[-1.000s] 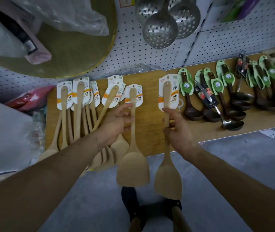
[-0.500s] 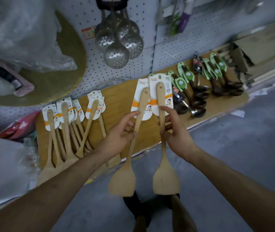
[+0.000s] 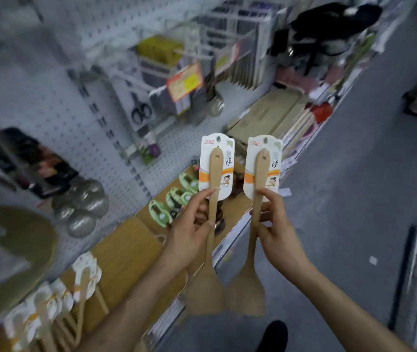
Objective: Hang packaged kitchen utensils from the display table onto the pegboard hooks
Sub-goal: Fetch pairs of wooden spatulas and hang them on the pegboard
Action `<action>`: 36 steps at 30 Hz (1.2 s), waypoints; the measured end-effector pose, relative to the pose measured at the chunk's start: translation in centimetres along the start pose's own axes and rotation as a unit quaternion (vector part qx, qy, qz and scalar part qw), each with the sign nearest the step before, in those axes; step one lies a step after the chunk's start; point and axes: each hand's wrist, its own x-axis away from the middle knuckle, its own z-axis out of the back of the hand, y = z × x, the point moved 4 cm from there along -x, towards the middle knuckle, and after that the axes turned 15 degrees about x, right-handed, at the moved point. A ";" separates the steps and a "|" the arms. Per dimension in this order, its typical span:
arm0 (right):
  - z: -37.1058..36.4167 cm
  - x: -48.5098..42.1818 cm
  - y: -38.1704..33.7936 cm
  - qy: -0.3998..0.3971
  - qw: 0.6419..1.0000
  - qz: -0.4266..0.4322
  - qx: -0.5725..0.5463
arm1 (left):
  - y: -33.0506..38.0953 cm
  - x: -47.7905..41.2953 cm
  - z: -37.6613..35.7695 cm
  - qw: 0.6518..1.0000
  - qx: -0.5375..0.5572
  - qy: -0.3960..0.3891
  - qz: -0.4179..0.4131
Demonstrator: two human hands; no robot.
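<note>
My left hand grips the handle of a wooden spatula with a white and orange card on its top. My right hand grips a second, matching wooden spatula. Both are held upright side by side in the air, blades down, above the edge of the wooden display table. The white pegboard rises behind the table to the left. More carded wooden spatulas lie on the table at the lower left.
Green-carded dark ladles lie on the table just left of my hands. Metal skimmers and scissors hang on the pegboard. Flat boxes lie further along the shelf. The grey aisle floor runs to the right.
Both hands have lifted the two spatulas up off the table and brought them parallel. The view has swung right along the aisle, with the table now at the lower left.
</note>
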 end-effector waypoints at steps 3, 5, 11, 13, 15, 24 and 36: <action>6.9 -3.0 -0.3 0.038 0.999 0.019 -0.002 | 4.7 -4.9 -4.6 0.998 -0.029 -0.041 -0.040; 11.7 -5.0 -0.3 0.064 0.997 0.032 -0.001 | 7.7 -7.9 -7.7 0.995 -0.038 -0.060 -0.073; 24.3 -9.5 0.6 0.122 0.990 0.049 0.044 | 15.2 -16.2 -16.5 0.984 -0.059 -0.086 -0.146; 27.4 -10.4 1.4 0.125 0.989 0.044 0.060 | 16.7 -18.3 -19.1 0.982 -0.060 -0.087 -0.157; 29.8 -11.2 2.4 0.131 0.988 0.043 0.072 | 17.4 -20.4 -21.5 0.982 -0.054 -0.094 -0.157; 34.5 -18.1 10.2 0.154 0.984 -0.009 0.085 | 15.5 -31.6 -28.8 0.977 -0.043 -0.143 -0.153; 43.8 -29.6 18.6 0.202 0.970 -0.096 0.092 | 15.0 -49.4 -40.4 0.964 0.001 -0.230 -0.135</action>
